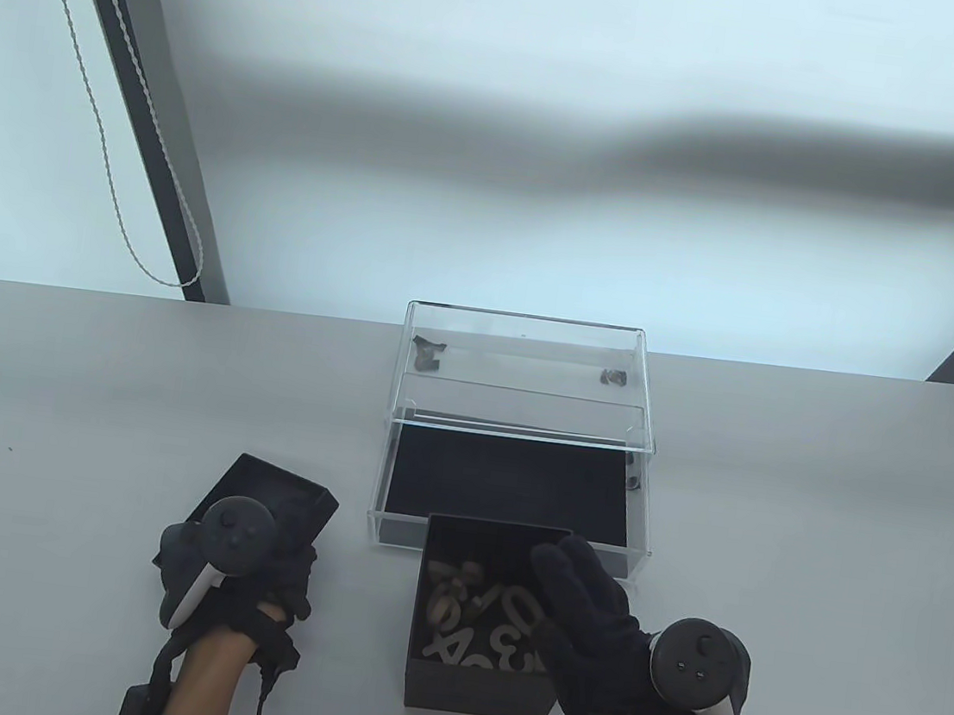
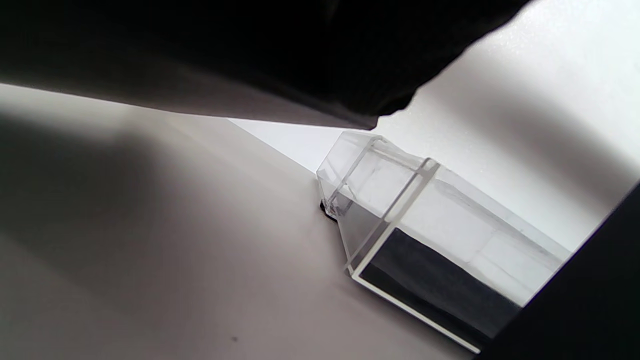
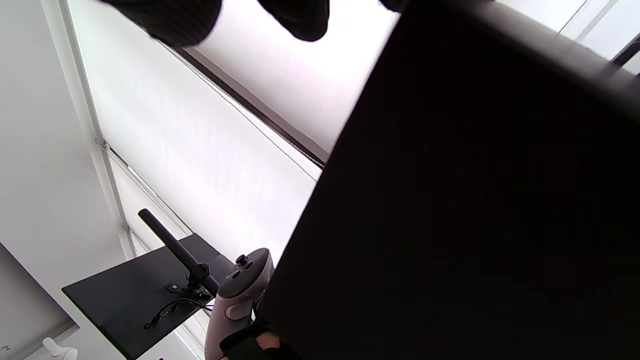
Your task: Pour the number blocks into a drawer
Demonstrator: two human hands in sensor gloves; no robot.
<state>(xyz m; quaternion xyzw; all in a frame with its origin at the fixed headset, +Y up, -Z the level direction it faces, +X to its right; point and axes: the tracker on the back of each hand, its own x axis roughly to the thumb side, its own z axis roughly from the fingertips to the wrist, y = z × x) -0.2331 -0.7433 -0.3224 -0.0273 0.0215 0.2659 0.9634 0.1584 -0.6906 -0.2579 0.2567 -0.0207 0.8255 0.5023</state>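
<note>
An open black box (image 1: 480, 688) holding several wooden number blocks (image 1: 488, 624) sits just in front of the drawer. My right hand (image 1: 566, 590) grips the box's right wall, with fingers hooked over the rim. In the right wrist view the box's dark side (image 3: 475, 200) fills the right and my fingertips (image 3: 300, 20) show at the top. The clear acrylic drawer (image 1: 513, 488) with a black lining is pulled out of its clear case (image 1: 524, 363); it also shows in the left wrist view (image 2: 430, 250). My left hand (image 1: 243, 563) holds the black lid (image 1: 273, 493) at the left.
The table's far edge (image 1: 188, 306) runs just behind the case. Two small dark bits (image 1: 428, 351) lie inside the case. A window blind with a bead cord (image 1: 111, 156) hangs behind. Bare grey tabletop (image 1: 813, 520) lies to the right of the drawer.
</note>
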